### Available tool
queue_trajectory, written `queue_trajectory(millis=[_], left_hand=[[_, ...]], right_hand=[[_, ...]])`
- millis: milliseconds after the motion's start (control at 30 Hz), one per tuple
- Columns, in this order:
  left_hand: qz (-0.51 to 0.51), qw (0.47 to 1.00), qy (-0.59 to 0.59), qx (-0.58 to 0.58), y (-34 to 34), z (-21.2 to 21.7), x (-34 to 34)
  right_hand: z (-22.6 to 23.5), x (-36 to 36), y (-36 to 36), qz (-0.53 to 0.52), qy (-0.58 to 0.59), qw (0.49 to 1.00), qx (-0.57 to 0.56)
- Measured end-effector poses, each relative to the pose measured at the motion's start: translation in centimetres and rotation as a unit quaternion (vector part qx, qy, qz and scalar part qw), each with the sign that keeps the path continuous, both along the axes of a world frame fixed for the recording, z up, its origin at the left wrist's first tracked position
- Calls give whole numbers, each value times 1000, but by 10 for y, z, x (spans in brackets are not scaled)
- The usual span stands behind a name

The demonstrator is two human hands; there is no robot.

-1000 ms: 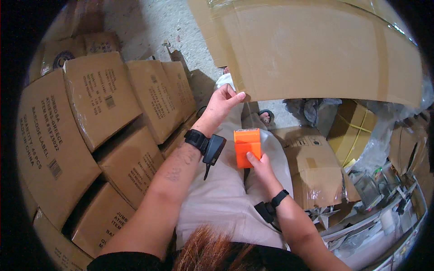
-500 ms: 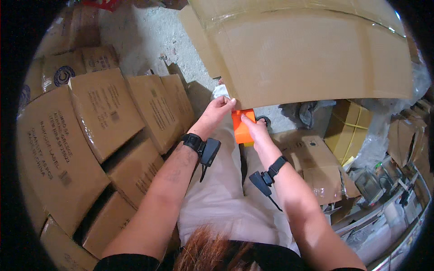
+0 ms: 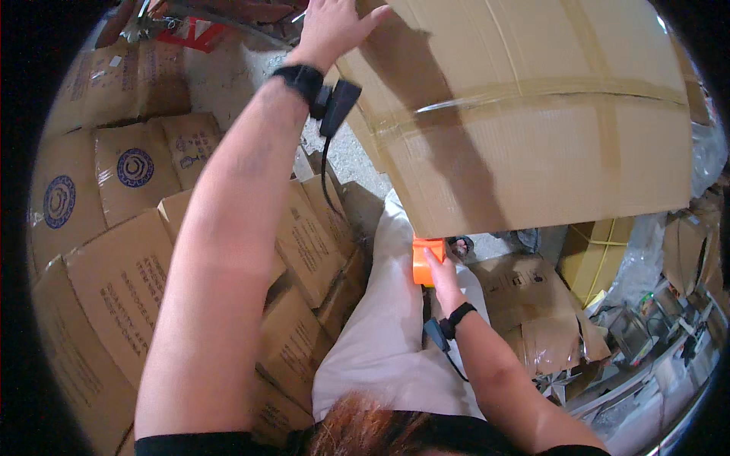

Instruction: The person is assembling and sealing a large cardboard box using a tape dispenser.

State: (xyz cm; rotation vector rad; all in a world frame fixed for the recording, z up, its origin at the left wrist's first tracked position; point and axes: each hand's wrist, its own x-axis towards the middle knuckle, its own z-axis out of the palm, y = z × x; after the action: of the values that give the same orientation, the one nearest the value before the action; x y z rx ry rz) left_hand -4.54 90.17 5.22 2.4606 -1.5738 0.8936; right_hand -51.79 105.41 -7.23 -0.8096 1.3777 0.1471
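Note:
A large taped cardboard box (image 3: 532, 106) fills the upper right of the head view. My left hand (image 3: 331, 26) lies flat with fingers spread on its far upper corner, the arm stretched up; a black wrist strap with a small device sits on that wrist. My right hand (image 3: 439, 275) holds an orange box-shaped tool (image 3: 426, 258) just under the box's lower near corner. The tool's top is hidden behind the box edge. A black wrist strap is on my right wrist too.
Several printed cardboard cartons (image 3: 114, 258) are stacked along the left. More crumpled cartons (image 3: 532, 304) and a yellow strapped box (image 3: 589, 254) sit at the right, with metal racks (image 3: 654, 342) at the lower right. Concrete floor (image 3: 346, 156) shows between.
My left hand has moved from the box's lower corner up to its far top corner. My right hand has brought the orange tool up under the box's edge. The box now looms closer.

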Motion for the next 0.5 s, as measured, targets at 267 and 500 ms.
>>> queue_trajectory(millis=[267, 500], left_hand=[[117, 961, 233, 98, -35, 0, -16], [115, 964, 189, 147, -27, -28, -1]], right_hand=[[-44, 34, 6, 89, 207, 974, -38], [-118, 20, 22, 83, 80, 982, -148]])
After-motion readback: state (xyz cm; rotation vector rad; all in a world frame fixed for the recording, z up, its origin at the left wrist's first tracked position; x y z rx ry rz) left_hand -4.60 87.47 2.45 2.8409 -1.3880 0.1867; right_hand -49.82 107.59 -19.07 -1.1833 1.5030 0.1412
